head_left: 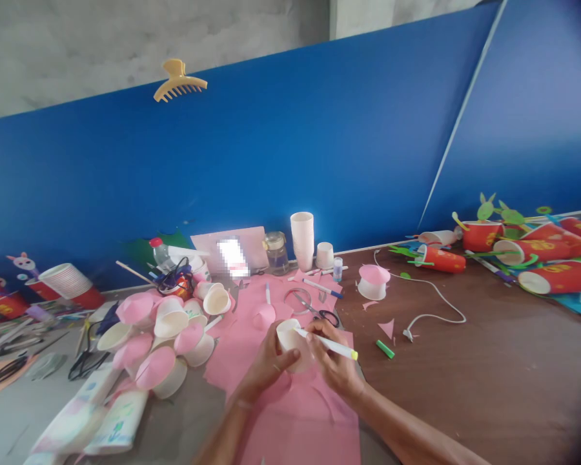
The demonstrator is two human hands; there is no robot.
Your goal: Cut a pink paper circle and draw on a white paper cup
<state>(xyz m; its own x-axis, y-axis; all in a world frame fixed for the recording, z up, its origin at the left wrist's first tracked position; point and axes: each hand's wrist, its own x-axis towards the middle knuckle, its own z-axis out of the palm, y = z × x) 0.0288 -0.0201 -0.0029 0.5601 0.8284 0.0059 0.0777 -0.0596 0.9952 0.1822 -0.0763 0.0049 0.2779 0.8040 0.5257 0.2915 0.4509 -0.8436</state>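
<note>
My left hand (270, 365) is wrapped round a small white paper cup (286, 334), which is tilted over pink paper. Between the fingers of my right hand (335, 365) is a white marker (337, 347) with a yellow end. Its tip points at the cup's side near the rim; I cannot tell whether it touches. Just beyond my hands, scissors (328, 317) lie by a clear tape ring (297, 299) on the pink paper (300, 426). A green marker cap (385, 349) lies to the right of my right hand.
Several white cups with pink paper cones (155, 368) crowd the left side. A stack of white cups (302, 240) and a glass jar (275, 253) stand by the blue partition (290, 142). Rightward are a pink-topped cup (372, 283), a white cable (448, 297) and red cups (556, 276).
</note>
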